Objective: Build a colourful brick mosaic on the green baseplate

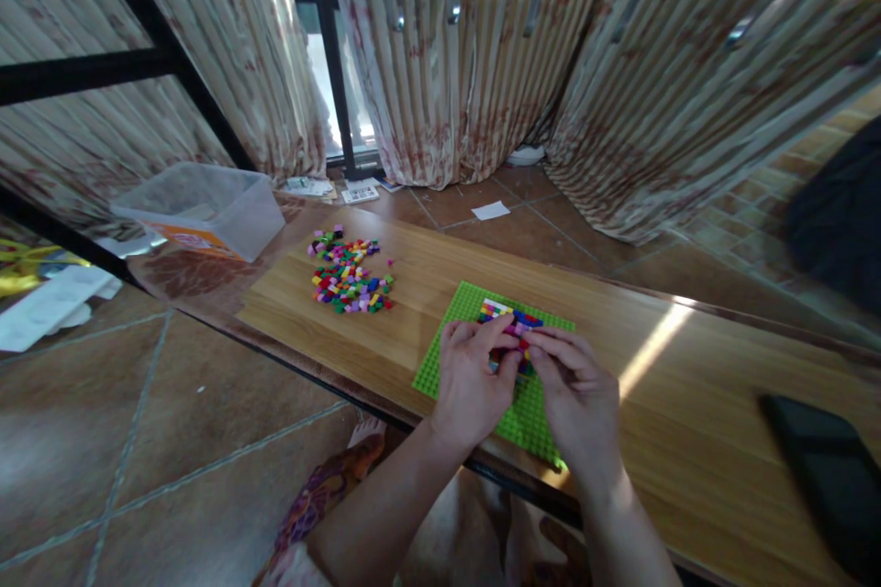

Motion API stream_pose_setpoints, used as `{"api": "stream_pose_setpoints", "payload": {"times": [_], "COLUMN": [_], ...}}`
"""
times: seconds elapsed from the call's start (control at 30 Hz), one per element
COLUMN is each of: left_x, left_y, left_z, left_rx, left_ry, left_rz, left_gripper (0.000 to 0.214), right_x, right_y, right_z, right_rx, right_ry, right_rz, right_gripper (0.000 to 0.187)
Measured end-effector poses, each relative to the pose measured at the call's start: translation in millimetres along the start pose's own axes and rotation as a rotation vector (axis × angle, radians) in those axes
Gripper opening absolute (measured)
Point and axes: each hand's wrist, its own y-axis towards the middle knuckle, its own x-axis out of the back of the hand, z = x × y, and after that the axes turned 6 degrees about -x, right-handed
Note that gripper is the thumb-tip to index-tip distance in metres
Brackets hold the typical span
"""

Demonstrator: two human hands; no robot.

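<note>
A bright green studded baseplate [458, 304] lies on the wooden bench, turned at an angle to its edge. Small coloured building bricks [496, 307] are joined on its middle, with white, blue, red and other colours showing. Over them, my left hand [476, 376] is closed, its thumb and fingertips pinching small bricks of pink and red tones. My right hand [582, 385] meets it from the other side, fingertips closed on the same small cluster. The fingers cover much of the bricks, so their exact shape is hidden.
A loose pile of coloured bricks [351, 275] lies left of the baseplate. Beyond it stands a translucent plastic tub [251, 211] with an orange label. A dark flat device [822, 468] rests at the bench's right. White paper [491, 211] lies on the tiled floor behind, before striped curtains [440, 92].
</note>
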Motion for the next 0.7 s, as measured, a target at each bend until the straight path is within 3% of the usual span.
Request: {"api": "stream_pose_setpoints", "payload": {"times": [0.2,0.7], "left_x": [-0.7,-1.4], "left_y": [-0.4,-2.3], "left_z": [0.0,-0.4], "left_rx": [0.008,-0.013], "left_ry": [0.003,0.023], "left_rz": [-0.004,-0.021], "left_gripper": [0.038,0.038], "right_x": [-0.2,-1.2], "right_y": [0.9,-1.8], "right_z": [-1.5,4.3], "right_rx": [-0.012,0.157], "right_ry": [-0.01,-0.25], "right_rz": [-0.041,-0.052], "right_gripper": [0.018,0.019]}}
